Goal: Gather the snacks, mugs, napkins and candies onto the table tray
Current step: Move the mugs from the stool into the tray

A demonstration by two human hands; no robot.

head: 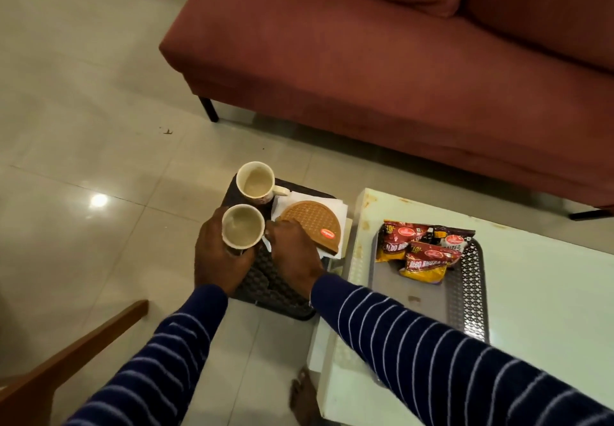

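Your left hand [219,256] is wrapped around the near mug [242,226], while your right hand [294,253] rests curled by the napkins [335,208], its grip not clear to see. On the table tray [465,296] at four o'clock, only the snack packets [422,248] have arrived. I judge you under halfway: both mugs, including the far mug [255,181] at twelve, and the napkins remain on the dark stand [275,286], and no candies show.

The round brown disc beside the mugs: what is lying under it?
White napkins lie under the round brown disc, with corners sticking out at its far side. How many there are, or whether anything else lies beneath, is covered. The right hand hides its near edge.
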